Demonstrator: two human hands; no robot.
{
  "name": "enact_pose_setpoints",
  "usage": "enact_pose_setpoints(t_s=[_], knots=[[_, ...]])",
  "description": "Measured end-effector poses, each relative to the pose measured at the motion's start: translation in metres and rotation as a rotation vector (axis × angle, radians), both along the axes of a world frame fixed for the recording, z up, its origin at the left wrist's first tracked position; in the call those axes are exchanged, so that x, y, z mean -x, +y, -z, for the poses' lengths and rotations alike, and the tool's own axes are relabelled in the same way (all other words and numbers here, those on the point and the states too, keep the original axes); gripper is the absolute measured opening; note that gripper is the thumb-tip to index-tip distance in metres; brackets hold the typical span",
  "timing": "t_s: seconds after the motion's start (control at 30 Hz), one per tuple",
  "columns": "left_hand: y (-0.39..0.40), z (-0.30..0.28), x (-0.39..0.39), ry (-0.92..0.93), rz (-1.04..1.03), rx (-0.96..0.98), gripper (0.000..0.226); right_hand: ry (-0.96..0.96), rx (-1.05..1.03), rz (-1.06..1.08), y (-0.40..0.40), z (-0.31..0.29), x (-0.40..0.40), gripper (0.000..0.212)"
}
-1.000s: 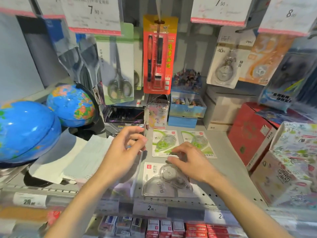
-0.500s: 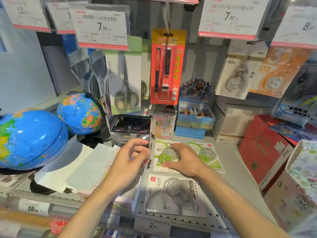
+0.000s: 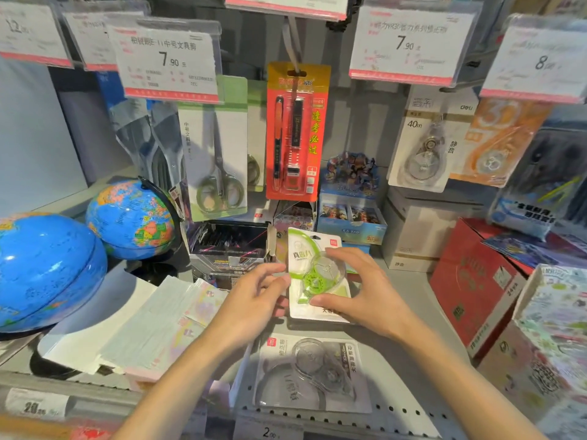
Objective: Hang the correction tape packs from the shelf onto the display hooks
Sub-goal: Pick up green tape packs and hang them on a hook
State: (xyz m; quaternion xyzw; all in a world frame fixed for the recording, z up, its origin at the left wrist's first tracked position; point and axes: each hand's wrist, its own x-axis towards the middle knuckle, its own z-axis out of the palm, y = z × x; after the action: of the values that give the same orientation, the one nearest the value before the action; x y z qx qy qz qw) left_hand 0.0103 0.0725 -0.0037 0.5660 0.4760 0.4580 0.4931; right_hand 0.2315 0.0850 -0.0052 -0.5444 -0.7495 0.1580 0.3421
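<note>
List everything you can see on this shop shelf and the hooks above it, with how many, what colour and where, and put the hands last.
green correction tape pack: one, green and white, lifted off the shelf between both hands
clear correction tape pack: one, grey and clear, flat on the shelf front
globes: two, blue, left on the shelf
scissors pack: one, green and white, hanging left of centre
pen pack: one, orange-red, hanging centre
hanging tape packs: two, one white and one orange, upper right
price tags: several, white with red edge, along the top
red box: one, right on the shelf
paper stack: pale, left of the hands
left hand: fingers pinch the pack's left edge
right hand: fingers curl round the pack's right side
</note>
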Motion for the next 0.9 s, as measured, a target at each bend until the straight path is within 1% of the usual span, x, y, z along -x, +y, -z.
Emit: enact_pose_setpoints(t_s=[0.1, 0.23, 0.33, 0.37, 0.43, 0.5, 0.53, 0.6, 0.63, 0.67, 0.7, 0.8, 0.9], knots=[[0.001, -0.008, -0.015, -0.105, 0.082, 0.029, 0.017, 0.002, -0.039, -0.027, -0.01, -0.007, -0.003, 0.089], [0.005, -0.011, -0.022, -0.157, 0.118, 0.057, 0.037, -0.017, -0.04, -0.027, -0.021, -0.012, -0.007, 0.09], [0.009, -0.012, -0.023, -0.178, 0.097, 0.051, 0.039, -0.008, 0.006, -0.028, -0.029, -0.024, -0.012, 0.091], [0.009, -0.013, -0.022, -0.183, 0.087, 0.041, 0.04, -0.001, 0.017, -0.026, -0.031, -0.028, -0.015, 0.086], [0.013, -0.014, -0.019, -0.176, 0.05, 0.005, 0.04, 0.091, 0.021, 0.013, -0.032, -0.037, -0.024, 0.067], [0.018, -0.013, -0.013, -0.174, 0.022, -0.027, 0.038, 0.236, -0.005, 0.132, -0.028, -0.04, -0.036, 0.042], [0.019, -0.013, -0.01, -0.178, 0.017, -0.041, 0.038, 0.266, -0.015, 0.208, -0.025, -0.039, -0.042, 0.031], [0.019, -0.01, -0.007, -0.18, 0.014, -0.062, 0.037, 0.215, 0.027, 0.368, -0.012, -0.026, -0.055, 0.015], [0.019, -0.009, -0.006, -0.18, 0.01, -0.067, 0.037, 0.17, 0.076, 0.429, -0.005, -0.016, -0.06, 0.013], [0.02, -0.007, -0.006, -0.179, 0.006, -0.069, 0.037, 0.129, 0.13, 0.475, 0.002, -0.004, -0.063, 0.016], [0.02, -0.005, -0.005, -0.176, 0.004, -0.07, 0.038, 0.07, 0.183, 0.519, 0.01, 0.009, -0.066, 0.024], [0.02, -0.003, -0.006, -0.153, 0.002, -0.079, 0.039, -0.174, 0.271, 0.595, 0.027, 0.037, -0.062, 0.063], [0.019, -0.002, -0.005, -0.13, -0.005, -0.087, 0.04, -0.313, 0.363, 0.657, 0.033, 0.046, -0.052, 0.088]])
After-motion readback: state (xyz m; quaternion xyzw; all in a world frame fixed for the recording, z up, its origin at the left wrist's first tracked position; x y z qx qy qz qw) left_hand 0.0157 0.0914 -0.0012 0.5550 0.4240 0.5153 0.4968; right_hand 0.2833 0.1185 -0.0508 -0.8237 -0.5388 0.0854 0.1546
